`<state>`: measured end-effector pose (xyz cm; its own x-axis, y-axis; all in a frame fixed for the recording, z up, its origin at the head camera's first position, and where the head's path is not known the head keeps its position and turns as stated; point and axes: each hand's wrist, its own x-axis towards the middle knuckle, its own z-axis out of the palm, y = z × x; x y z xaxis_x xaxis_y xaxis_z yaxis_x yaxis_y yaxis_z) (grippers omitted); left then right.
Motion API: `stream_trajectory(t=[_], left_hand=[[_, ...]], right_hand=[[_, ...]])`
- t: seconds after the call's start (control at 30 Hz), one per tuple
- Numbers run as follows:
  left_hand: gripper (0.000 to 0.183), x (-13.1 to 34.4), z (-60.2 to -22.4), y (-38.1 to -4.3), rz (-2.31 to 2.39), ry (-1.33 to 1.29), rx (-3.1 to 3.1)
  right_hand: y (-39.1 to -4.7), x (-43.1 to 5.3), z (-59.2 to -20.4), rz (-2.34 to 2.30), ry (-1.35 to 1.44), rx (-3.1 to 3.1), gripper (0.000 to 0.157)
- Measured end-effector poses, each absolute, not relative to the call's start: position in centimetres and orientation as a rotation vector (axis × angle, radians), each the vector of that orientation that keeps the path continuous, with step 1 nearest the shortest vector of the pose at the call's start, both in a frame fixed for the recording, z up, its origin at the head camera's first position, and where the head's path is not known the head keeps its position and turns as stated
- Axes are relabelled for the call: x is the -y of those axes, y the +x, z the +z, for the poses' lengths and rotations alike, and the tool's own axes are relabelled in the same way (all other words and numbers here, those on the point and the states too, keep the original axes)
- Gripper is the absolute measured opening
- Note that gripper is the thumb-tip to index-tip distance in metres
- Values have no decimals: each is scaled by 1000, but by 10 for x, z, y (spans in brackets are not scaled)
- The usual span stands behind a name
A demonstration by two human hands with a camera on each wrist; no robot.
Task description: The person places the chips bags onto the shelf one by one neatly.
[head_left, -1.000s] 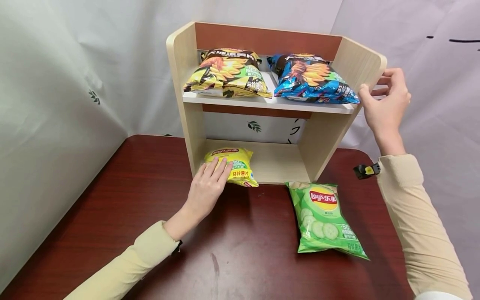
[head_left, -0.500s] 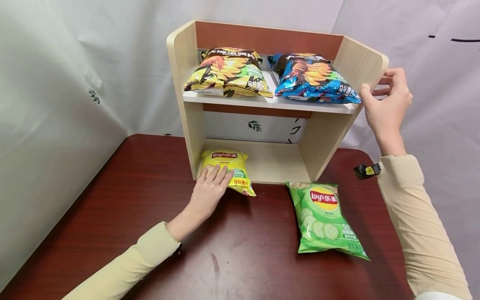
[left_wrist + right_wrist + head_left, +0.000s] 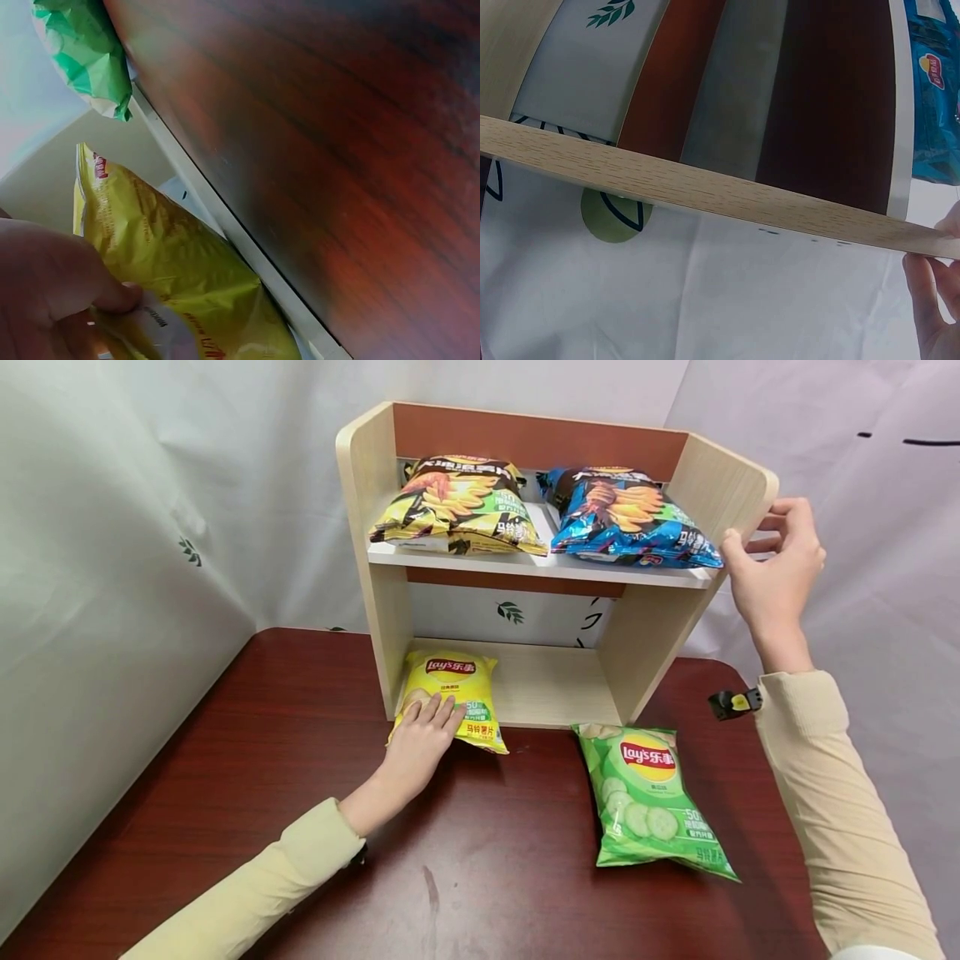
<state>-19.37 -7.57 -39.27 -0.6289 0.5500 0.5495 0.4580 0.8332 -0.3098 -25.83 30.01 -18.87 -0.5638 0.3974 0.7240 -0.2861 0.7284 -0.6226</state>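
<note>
My left hand [image 3: 420, 743] holds a yellow bag of potato chips [image 3: 453, 668] at the left of the wooden shelf's lower level. Its fingers lie across the bag's front; in the left wrist view the thumb [image 3: 120, 296] presses the bag's other side. The bag's lower end sticks out past the shelf's front edge. With my right hand [image 3: 780, 564] I grip the right side panel of the shelf [image 3: 727, 485], thumb on the inner side and fingers on the outer. In the right wrist view, fingertips [image 3: 922, 292] touch that panel [image 3: 705, 191].
A green bag of chips [image 3: 648, 802] lies on the dark red table [image 3: 480, 877], close to the shelf's lower right corner. On the upper level sit a black-and-yellow chip bag [image 3: 461, 506] and a blue one [image 3: 630, 518]. White cloth [image 3: 112, 527] hangs around the table.
The yellow chip bag has shifted slightly left and towards me under my left hand, and its front has turned more upward. My right hand stays on the side panel.
</note>
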Motion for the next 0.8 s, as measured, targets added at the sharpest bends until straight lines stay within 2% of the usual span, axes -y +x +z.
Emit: stream_trajectory(t=[0.8], left_hand=[[42,77,-393,-210,250,-755,2550]], right_hand=[[-258,-300,-190,904,-88,1977,31]])
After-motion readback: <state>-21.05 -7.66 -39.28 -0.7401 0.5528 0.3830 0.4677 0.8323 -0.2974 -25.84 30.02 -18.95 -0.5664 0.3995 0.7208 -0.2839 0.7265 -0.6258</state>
